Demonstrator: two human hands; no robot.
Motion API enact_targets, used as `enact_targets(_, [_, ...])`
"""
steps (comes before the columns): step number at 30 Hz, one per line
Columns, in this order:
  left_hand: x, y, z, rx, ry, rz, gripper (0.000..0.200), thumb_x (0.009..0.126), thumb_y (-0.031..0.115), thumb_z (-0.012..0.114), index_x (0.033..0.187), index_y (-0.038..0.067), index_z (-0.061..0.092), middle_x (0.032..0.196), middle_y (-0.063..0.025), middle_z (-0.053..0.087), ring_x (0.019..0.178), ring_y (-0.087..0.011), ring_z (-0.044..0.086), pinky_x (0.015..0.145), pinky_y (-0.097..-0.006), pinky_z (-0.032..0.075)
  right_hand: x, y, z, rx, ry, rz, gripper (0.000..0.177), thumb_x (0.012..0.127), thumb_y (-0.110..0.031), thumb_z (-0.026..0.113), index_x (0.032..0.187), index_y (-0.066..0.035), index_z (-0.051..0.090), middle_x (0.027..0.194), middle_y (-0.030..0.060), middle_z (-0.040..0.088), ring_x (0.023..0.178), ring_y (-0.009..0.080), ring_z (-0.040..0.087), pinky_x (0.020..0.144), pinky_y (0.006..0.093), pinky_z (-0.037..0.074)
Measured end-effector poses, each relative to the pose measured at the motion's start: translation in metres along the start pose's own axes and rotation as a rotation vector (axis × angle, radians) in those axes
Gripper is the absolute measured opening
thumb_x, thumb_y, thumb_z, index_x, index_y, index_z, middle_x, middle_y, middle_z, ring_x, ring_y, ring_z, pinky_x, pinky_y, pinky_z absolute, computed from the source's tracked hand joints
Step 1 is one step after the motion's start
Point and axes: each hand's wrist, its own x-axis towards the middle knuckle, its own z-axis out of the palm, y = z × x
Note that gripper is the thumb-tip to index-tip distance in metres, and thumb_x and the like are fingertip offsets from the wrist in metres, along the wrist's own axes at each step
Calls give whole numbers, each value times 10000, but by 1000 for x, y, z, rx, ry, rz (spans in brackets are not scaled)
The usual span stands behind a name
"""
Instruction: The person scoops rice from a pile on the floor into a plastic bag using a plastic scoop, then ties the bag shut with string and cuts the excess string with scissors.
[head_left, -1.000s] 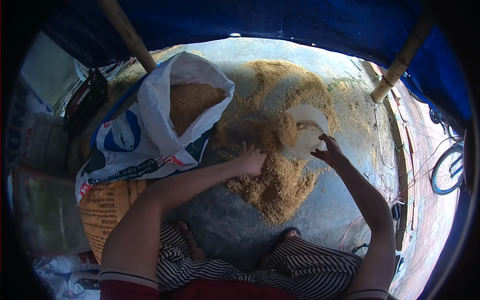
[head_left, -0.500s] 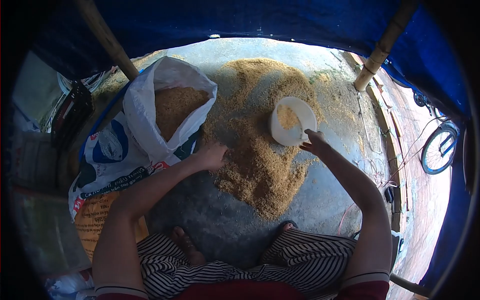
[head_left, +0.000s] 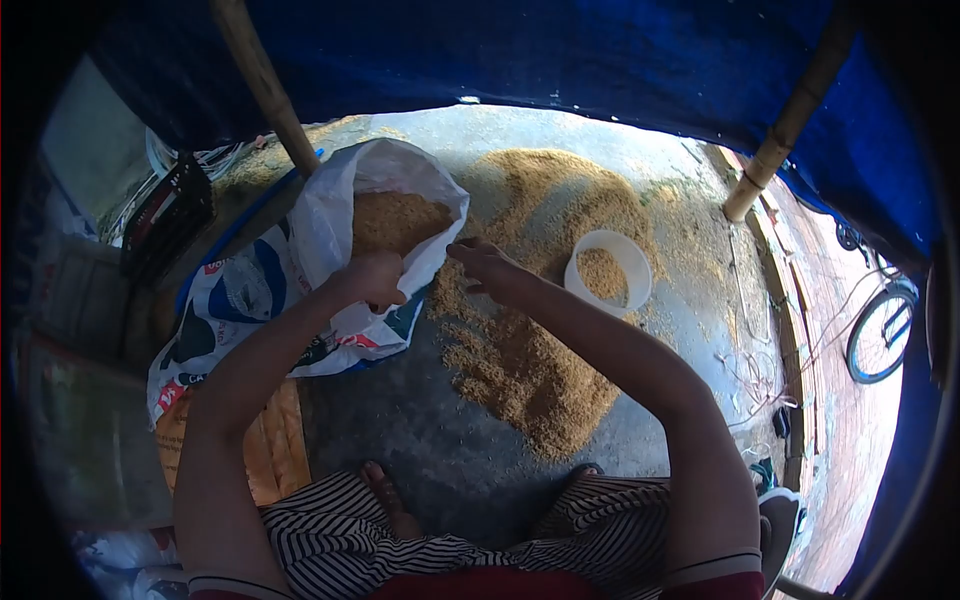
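Note:
A white woven sack (head_left: 325, 205), its mouth folded wide, holds brown grain-like husks (head_left: 398, 222). My left hand (head_left: 372, 280) is closed on the near rim of the sack. Reaching across, my right hand (head_left: 488, 270) has its fingers apart, with the fingertips right at the sack's right rim. A white plastic tub (head_left: 645, 275) stands upright on the spread husks (head_left: 540, 370), partly filled with the same husks, and no hand is on it.
An orange printed sack (head_left: 285, 440) lies flat beneath the white one. Bamboo poles (head_left: 262, 85) (head_left: 775, 165) stand under a blue tarp (head_left: 560, 60). A dark crate (head_left: 165, 215) is at the left, a bicycle wheel (head_left: 882, 330) at the right. My feet (head_left: 390, 505) are near the husks.
My right hand has let go of the tub and moved left to the sack's rim. My left hand has moved from the husks' left edge up to the sack's near rim.

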Motion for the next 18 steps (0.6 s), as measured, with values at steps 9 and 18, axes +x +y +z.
enact_targets(9, [-66, -28, 11, -229, 121, 274, 150, 744, 129, 542, 836, 25, 597, 761, -164, 593, 785, -331, 581, 692, -419, 433, 25, -19, 34, 296, 35, 183, 730, 704, -518, 676, 1256, -151, 369, 1208, 154, 309, 979, 300, 465, 741, 443, 497])
enact_targets(18, [-67, -75, 2, -282, 436, 251, 336, 741, 171, 626, 1046, 45, 564, 1001, -154, 562, 962, -306, 534, 788, -388, 424, 134, 35, 32, -18, 285, 69, 226, 834, -189, 497, 1052, -127, 505, 729, 42, 525, 552, 129, 512, 478, 299, 506])
